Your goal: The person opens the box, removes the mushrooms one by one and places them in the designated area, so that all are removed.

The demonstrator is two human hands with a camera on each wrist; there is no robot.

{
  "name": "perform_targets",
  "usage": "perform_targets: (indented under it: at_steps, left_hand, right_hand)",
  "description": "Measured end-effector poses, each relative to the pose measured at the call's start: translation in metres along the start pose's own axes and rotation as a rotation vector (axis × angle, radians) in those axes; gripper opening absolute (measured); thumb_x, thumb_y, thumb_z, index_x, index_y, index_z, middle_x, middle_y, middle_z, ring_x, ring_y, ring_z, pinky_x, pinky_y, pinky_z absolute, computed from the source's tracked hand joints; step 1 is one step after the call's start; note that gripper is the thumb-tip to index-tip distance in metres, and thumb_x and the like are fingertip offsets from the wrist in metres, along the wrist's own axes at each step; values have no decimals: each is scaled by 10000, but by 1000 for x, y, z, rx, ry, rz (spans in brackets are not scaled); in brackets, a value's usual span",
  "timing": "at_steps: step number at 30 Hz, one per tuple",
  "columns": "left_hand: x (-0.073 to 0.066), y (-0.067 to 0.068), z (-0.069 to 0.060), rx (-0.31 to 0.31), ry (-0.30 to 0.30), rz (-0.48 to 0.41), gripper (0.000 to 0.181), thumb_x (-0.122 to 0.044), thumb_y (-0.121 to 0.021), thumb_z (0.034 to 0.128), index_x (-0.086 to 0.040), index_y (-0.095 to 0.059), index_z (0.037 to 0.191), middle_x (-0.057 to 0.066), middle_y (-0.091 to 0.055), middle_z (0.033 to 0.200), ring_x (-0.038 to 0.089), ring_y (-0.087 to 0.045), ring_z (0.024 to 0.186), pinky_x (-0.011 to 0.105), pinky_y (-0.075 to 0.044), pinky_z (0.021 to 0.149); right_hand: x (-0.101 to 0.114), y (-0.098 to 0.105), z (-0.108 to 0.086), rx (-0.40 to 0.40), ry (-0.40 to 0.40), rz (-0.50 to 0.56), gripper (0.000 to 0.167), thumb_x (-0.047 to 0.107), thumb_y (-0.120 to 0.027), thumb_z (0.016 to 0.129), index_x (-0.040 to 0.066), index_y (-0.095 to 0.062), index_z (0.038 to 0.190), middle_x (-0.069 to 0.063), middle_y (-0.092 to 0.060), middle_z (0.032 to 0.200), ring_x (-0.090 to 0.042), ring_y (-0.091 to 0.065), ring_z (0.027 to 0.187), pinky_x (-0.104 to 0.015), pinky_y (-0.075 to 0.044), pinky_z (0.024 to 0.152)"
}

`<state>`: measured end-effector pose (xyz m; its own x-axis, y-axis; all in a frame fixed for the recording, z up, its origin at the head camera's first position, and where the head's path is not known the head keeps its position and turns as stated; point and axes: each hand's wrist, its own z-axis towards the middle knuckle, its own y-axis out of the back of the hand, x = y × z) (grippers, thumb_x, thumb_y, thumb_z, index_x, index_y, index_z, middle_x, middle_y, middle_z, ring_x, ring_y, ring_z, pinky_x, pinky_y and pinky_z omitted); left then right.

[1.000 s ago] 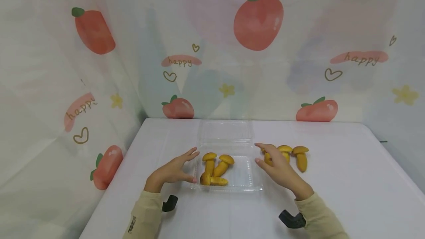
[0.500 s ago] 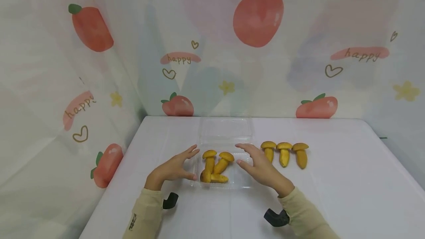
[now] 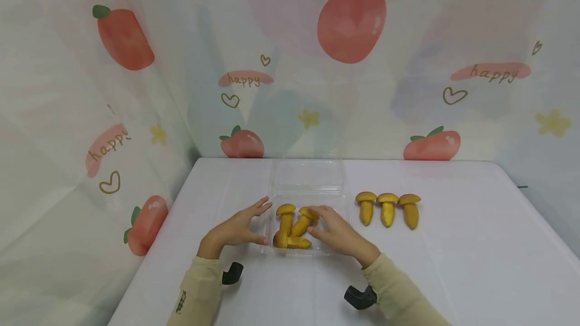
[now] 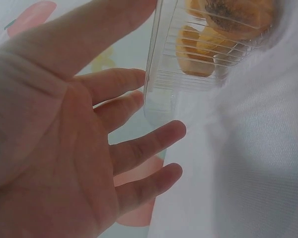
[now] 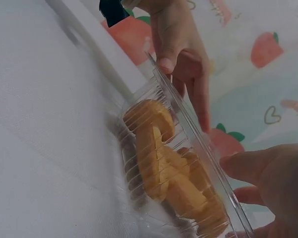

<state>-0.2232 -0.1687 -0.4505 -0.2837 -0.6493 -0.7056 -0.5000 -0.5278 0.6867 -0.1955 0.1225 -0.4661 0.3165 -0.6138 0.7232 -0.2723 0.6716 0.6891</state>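
Note:
A clear plastic clamshell box (image 3: 290, 252) stands mid-table, its lid (image 3: 308, 174) folded back behind it. Inside lie yellow mushrooms: an upright-pointing one (image 3: 286, 219), a slanted one (image 3: 302, 224) and one on its side (image 3: 294, 242). My left hand (image 3: 233, 228) is beside the box's left edge, fingers spread, thumb at the rim; in the left wrist view its palm (image 4: 64, 148) shows nothing held. My right hand (image 3: 339, 233) hovers over the box's right part, fingertips beside the slanted mushroom's cap. Whether they touch it cannot be told. The right wrist view shows these fingers (image 5: 246, 166) extended above the rim.
To the right of the box, three more yellow mushrooms stand in a row: a left one (image 3: 366, 209), a middle one (image 3: 387, 210) and a right one (image 3: 410, 212). A fruit-printed cloth (image 3: 290, 39) hangs behind the white table (image 3: 476, 245). Black wrist pieces (image 3: 360, 297) stick out from the sleeves.
My right hand has moved left, from in front of the row of mushrooms to over the box, uncovering that row. My left hand has stayed at the box's left edge.

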Motion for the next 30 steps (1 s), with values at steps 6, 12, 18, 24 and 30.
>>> perform_targets:
  at_steps: [6,12,18,24,30]
  left_hand:
    - [2,-1,0,5,-1,-11,958,-258,-852,818,-84,-315,1591,109,-157,1714,394,-177,1569,662,-238,1209]
    - [5,-3,1,2,10,3,958,-276,-854,816,-109,-319,1594,92,-156,1716,386,-182,1571,659,-245,1208]
    - [4,-2,1,-4,8,-1,961,-267,-859,810,-102,-324,1591,98,-161,1714,393,-187,1568,657,-249,1207]
    - [5,-2,2,-12,-4,7,965,-272,-859,810,-97,-320,1592,101,-165,1713,391,-192,1567,654,-252,1207]
    - [4,-2,3,-10,11,6,963,-284,-858,810,-113,-324,1593,85,-163,1716,383,-186,1571,658,-245,1209]
  right_hand:
    - [-2,-6,4,35,0,-53,543,198,-647,987,26,-485,1477,-226,-534,1485,-472,-477,1383,-637,-391,1129]
    - [-4,-9,8,57,24,-58,547,162,-649,980,28,-481,1483,-221,-550,1475,-434,-513,1372,-594,-418,1128]
    - [-4,-12,12,41,4,-70,523,147,-680,959,106,-531,1459,-260,-589,1383,-464,-556,1281,-634,-469,1047]
    - [-6,-13,13,35,-59,41,539,130,-688,959,146,-517,1470,-301,-440,1396,-407,-579,1216,-600,-517,997]
    - [-7,-11,14,-5,-59,188,498,39,-674,948,115,-553,1426,-267,-410,1345,-324,-629,1099,-465,-568,969]
